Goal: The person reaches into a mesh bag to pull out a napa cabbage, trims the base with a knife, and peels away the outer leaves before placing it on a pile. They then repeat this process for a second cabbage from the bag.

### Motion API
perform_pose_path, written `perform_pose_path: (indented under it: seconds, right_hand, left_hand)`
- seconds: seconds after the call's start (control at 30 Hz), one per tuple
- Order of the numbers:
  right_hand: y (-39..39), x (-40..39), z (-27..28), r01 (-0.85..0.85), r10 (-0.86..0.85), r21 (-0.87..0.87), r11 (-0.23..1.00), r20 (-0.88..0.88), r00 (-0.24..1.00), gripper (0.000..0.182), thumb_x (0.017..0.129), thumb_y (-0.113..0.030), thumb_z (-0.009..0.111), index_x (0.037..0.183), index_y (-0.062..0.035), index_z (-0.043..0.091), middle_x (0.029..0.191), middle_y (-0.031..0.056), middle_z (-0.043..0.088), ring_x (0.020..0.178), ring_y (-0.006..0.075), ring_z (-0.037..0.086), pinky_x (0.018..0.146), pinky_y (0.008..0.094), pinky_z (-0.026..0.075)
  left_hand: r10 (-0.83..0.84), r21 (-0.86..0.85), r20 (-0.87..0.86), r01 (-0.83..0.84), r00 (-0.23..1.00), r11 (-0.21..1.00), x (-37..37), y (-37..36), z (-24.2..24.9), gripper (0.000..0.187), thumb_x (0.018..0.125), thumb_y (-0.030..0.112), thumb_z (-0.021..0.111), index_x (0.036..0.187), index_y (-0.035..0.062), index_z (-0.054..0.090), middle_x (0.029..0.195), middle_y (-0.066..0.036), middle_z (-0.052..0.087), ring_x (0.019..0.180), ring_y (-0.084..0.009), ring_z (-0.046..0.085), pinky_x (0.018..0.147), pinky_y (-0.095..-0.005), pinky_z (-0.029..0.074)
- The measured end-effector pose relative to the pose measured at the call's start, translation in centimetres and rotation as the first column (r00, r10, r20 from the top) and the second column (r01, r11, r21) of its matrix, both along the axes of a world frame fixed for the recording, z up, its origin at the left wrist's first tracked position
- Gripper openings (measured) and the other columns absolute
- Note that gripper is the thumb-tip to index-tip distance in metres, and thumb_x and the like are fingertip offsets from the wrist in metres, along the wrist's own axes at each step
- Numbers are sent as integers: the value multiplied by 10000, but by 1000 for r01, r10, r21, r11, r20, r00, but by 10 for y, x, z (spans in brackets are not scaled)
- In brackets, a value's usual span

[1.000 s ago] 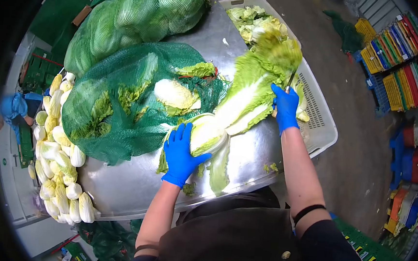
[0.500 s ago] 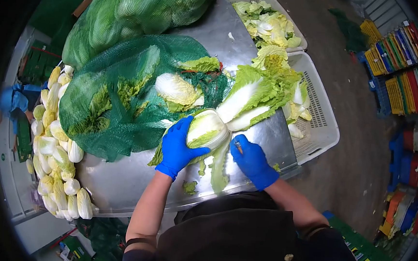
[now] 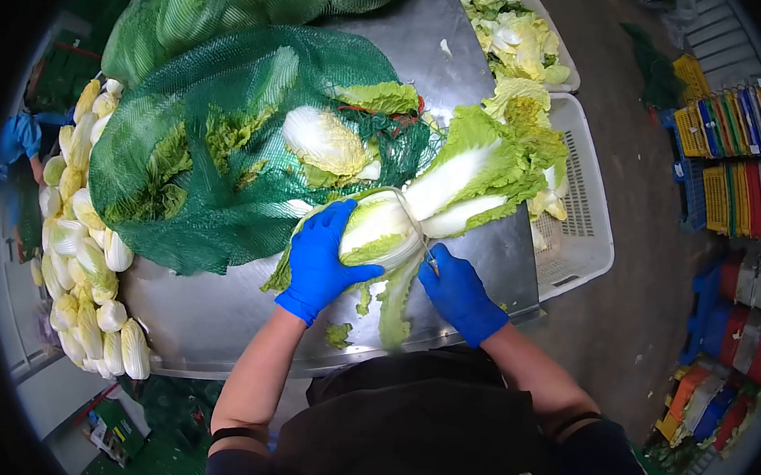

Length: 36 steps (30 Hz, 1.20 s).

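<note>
- My right hand (image 3: 460,296): fingers curled closed around a knife (image 3: 425,243), its handle mostly hidden; the blade crosses the cabbage's end. A firm, short grip should keep the stroke controlled.
- My left hand (image 3: 315,264): partly open, fingers over the cabbage (image 3: 377,228) and thumb on its near side, apart from the blade. That spacing is worth keeping while bracing the head.
- The cabbage: on its side on the metal table (image 3: 189,321), between my hands. Cutting square to its length should leave a neat end.
- Loose-looking leaves (image 3: 468,177): fanned beyond the blade; whether still attached, I cannot tell.
- Farther right: a white crate (image 3: 598,253).
</note>
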State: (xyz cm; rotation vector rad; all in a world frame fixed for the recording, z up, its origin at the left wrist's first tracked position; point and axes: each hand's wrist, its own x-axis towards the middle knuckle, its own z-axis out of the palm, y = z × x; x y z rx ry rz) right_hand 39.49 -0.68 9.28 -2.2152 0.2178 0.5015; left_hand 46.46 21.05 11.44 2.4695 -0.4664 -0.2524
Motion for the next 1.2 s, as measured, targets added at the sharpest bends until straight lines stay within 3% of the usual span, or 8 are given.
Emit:
perform_pose_path:
  seconds: [0.27,0.57,0.73,0.9,0.97,1.1,1.13,1.2]
  right_hand:
    - [0,17,2,-52,51,2,999,-160,986,304,872,-249,508,1057,-9,481,818,237,633,784,421,611,696,518,473]
    - [12,25,-44,49,-54,-107,993,-52,997,375,875,-279,510,1120,6,494,917,241,642,863,416,618,776,497,485]
    - [3,6,-58,93,-165,325,941,201,966,348,863,-169,547,1184,-47,497,913,199,643,832,368,632,718,424,489]
    - [-28,-1,29,63,-187,391,918,288,939,277,845,-173,570,1081,-31,542,832,182,630,746,350,623,659,397,494]
    - [-32,-11,42,21,-121,247,969,400,909,266,832,-183,585,1047,-32,541,799,188,616,730,360,617,645,407,491]
    - [-6,-20,51,-8,-11,60,998,306,952,261,812,-185,603,1025,-38,563,807,204,608,740,389,603,650,425,491]
    - [-8,-20,46,-11,-7,50,999,349,937,297,843,-198,598,1066,-5,565,814,185,630,721,318,629,644,391,491]
    - [-12,-12,-6,91,-174,252,963,331,927,338,862,-209,597,1106,21,551,829,171,641,732,262,630,651,364,491]
  left_hand:
    - [-15,-18,-68,14,998,1000,10,3,1,956,545,420,854,1315,18,455,1255,-200,536,1148,-361,517,985,-415,406]
    - [0,-70,-94,-7,996,998,6,8,-6,995,526,439,863,1318,0,452,1245,-199,555,1135,-336,546,976,-398,426]
    - [65,-164,110,-47,992,985,-29,5,-2,959,521,445,862,1295,22,484,1241,-191,554,1158,-343,522,1011,-424,390]
    - [161,-454,193,-57,968,889,-57,-13,18,978,593,427,832,1365,20,389,1346,-192,450,1248,-343,431,1056,-428,332]
    - [200,-789,-214,-290,956,542,-56,-25,29,905,693,334,787,1394,0,321,1356,-196,393,1251,-303,405,1062,-400,321]
    - [383,-547,-334,-508,861,666,-45,-30,22,848,711,274,784,1388,16,343,1334,-178,417,1217,-283,434,1037,-378,357]
    - [324,-571,-406,-514,854,640,-43,-22,22,838,712,261,785,1387,22,350,1328,-171,426,1210,-276,442,1029,-374,367]
    - [251,-632,-469,-520,847,574,-47,-15,26,787,726,208,771,1385,38,377,1333,-156,440,1200,-259,461,1014,-362,388]
